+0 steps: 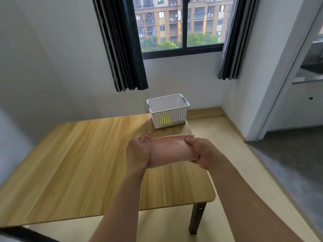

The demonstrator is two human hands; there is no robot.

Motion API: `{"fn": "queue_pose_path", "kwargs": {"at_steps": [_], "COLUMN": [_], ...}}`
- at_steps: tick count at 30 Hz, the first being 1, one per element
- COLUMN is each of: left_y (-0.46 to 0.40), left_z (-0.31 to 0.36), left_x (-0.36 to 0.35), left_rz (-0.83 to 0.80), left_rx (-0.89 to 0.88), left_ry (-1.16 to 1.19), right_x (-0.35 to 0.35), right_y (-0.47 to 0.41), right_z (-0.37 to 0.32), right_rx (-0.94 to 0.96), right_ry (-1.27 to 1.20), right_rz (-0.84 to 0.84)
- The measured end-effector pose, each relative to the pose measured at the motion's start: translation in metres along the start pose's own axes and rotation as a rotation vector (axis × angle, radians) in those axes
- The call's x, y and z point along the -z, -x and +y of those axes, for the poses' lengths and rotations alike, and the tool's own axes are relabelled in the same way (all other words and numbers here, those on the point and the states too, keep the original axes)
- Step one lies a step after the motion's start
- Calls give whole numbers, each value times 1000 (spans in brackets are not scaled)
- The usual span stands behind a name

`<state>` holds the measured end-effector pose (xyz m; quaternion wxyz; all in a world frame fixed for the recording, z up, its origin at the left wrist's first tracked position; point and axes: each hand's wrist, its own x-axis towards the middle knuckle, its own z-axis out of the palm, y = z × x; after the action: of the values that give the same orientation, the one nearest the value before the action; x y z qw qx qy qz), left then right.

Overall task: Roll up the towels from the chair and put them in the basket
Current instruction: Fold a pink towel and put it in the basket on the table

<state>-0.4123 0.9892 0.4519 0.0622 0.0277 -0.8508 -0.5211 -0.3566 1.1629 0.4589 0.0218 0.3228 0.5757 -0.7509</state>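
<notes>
Both hands hold a rolled pink towel (168,151) above the table (87,163); left hand (139,151) cups one end, right hand (201,152) wraps fingers (189,140) around the other, likely keeping the roll tight; the white basket (168,110) waits just beyond.

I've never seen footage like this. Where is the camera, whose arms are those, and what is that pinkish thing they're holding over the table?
There is no machine here: a person wears a wide-angle camera on the head, so the single picture looks forward and down along their own bare arms. The left hand and right hand each grip one end of a pink towel, which looks rolled up, held above the wooden table. At the table's far corner stands a white perforated basket; something yellow-green shows through its holes, though I cannot tell what. Behind are a window with dark curtains.
</notes>
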Motion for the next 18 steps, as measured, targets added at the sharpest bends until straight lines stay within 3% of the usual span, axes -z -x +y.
{"fn": "queue_pose_path", "kwargs": {"at_steps": [4, 9, 18], "left_y": [-7, -28, -93], "left_z": [28, 56, 91], "left_x": [-64, -102, -212], "left_rz": [0, -55, -143], "left_rx": [32, -60, -130], "left_ry": [10, 32, 27], "right_x": [54, 77, 139], "right_y": [-51, -113, -229], "right_z": [-41, -87, -141], "right_rx": [67, 191, 341], "right_ry": [118, 226, 388], "right_rz": [-60, -130, -22]}}
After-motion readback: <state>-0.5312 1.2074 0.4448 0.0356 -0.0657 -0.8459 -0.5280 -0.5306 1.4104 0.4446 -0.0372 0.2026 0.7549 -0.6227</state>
